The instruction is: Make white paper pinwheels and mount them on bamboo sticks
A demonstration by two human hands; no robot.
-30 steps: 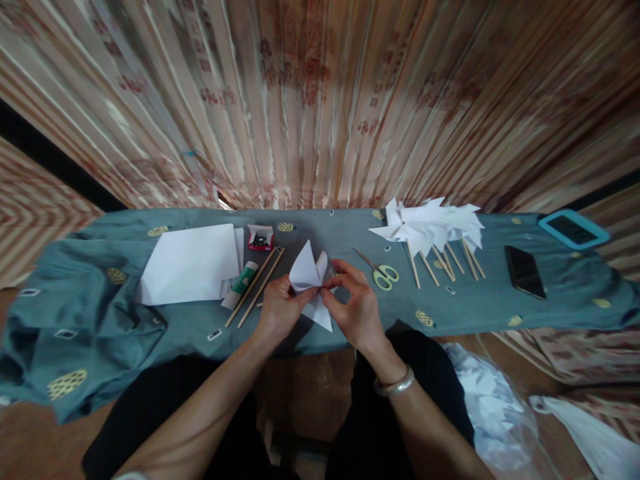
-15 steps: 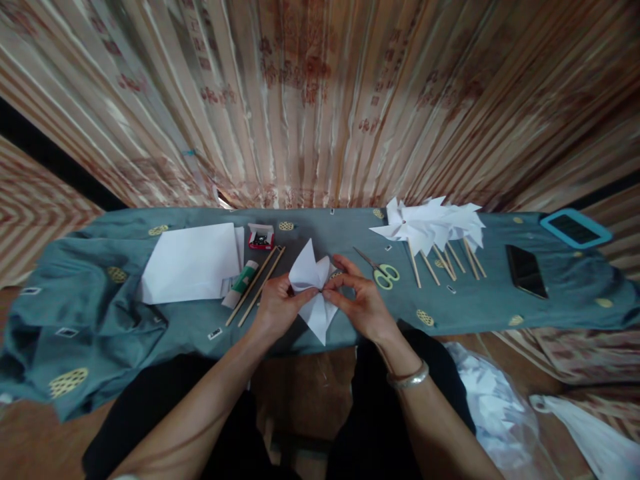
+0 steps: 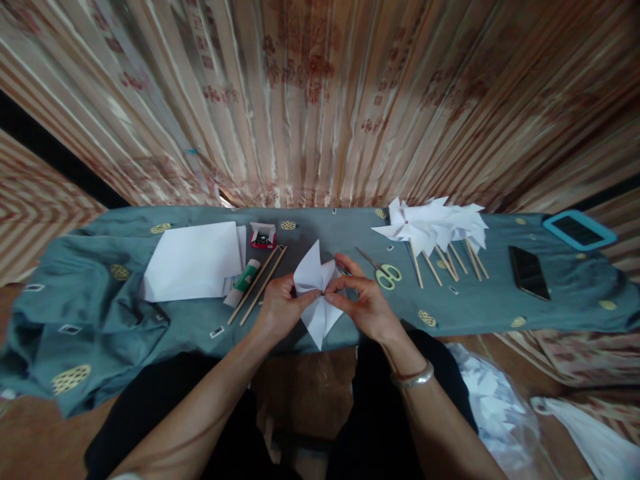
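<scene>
A white paper pinwheel [image 3: 316,320] is held between my hands above the near edge of the cloth-covered table. My left hand [image 3: 281,305] grips it from the left, thumb pressed close to its centre. From the right, my right hand [image 3: 364,303] pinches at the centre, where a small dark spot shows between the fingertips. Left of the pinwheel lie two wooden sticks [image 3: 261,287], a green and white glue stick [image 3: 243,283] and a small red box [image 3: 263,235] with dark bits inside. Green-handled scissors [image 3: 387,275] rest just beyond my right hand.
White paper sheets [image 3: 193,263] are stacked on the left. Several finished pinwheels [image 3: 435,223] on sticks lie at the back right. Further right are a dark phone [image 3: 529,272] and a blue-framed tablet [image 3: 580,229]. A clear bag [image 3: 500,407] of white paper stands on the floor.
The paper pinwheel has turned slightly in my hands, its lower point shifting left. Both hands keep their hold near the centre. The whole view has shifted a little.
</scene>
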